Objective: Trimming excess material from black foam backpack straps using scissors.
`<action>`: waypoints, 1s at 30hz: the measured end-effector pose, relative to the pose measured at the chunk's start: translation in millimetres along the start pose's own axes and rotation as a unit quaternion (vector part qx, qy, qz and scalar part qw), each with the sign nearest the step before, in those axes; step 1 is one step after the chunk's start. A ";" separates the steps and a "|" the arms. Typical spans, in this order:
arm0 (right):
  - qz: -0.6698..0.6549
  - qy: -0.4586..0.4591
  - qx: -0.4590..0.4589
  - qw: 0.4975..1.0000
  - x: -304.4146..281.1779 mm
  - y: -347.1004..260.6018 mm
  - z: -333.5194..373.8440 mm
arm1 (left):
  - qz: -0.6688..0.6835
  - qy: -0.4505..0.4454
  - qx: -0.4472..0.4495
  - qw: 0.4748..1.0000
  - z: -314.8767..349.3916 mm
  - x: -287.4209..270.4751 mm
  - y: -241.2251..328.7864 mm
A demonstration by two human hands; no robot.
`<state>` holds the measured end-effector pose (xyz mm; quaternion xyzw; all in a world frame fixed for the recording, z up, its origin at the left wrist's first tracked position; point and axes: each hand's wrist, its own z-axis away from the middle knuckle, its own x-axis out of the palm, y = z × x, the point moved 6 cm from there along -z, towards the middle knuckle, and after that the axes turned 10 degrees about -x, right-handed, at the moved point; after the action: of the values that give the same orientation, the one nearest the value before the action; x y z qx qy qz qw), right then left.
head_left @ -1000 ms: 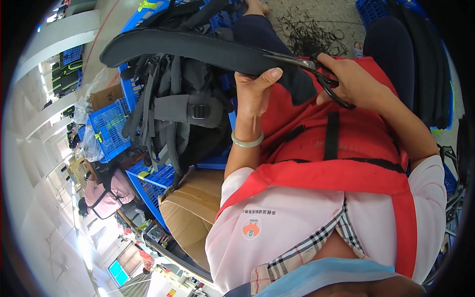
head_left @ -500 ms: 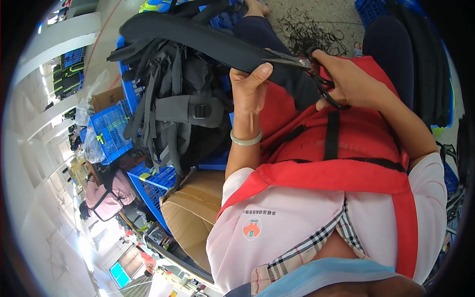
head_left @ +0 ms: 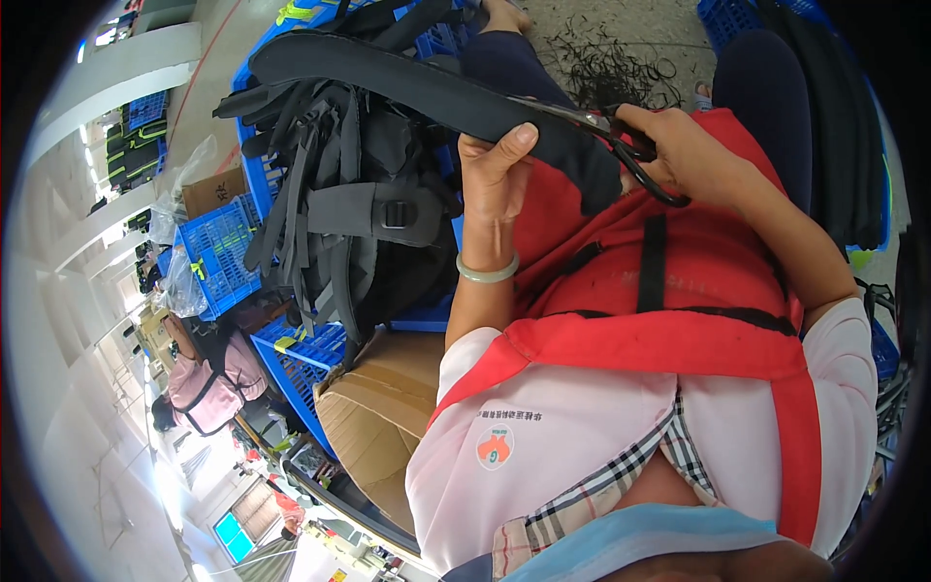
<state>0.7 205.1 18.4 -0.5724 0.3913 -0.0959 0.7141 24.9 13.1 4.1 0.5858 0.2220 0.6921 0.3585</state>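
My left hand (head_left: 497, 167) grips a long, curved black padded strap (head_left: 407, 92), thumb on top of it. The strap reaches up and left over a pile of black straps, and its other end hangs over my red apron (head_left: 621, 262). In my right hand (head_left: 684, 150) is a pair of scissors (head_left: 632, 160) with black handles, my fingers wrapped round them. Their metal blades lie along the strap's upper edge, just right of my left thumb. Whether the blades are parted is hard to make out.
Left of me, a blue crate (head_left: 254, 160) holds the heaped black straps (head_left: 359, 209). A cardboard box (head_left: 378, 407) stands nearer. Dark offcuts (head_left: 616, 73) litter the floor ahead. More black pieces (head_left: 834, 126) fill a crate at right. A person in pink (head_left: 208, 388) sits farther left.
The strap has shifted slightly right and down in my left hand. My right hand's fingers have closed up a little on the scissors' handles, and the blades lie flatter along the edge.
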 end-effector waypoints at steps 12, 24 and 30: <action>0.049 0.022 -0.013 0.998 -0.6 0.1 6.2 | -0.037 -0.013 0.012 0.999 -2.9 4.7 6.4; 0.078 -0.013 -0.010 0.997 11.4 6.9 1.3 | -0.037 0.004 0.031 0.999 1.1 -1.0 4.1; 0.026 0.026 -0.009 0.999 8.5 2.5 4.5 | -0.016 0.000 0.009 1.000 1.2 -3.7 -5.0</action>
<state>8.6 204.3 12.5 -0.5657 0.4251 -0.0884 0.7010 27.5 13.4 -1.6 0.5857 0.2372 0.6842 0.3641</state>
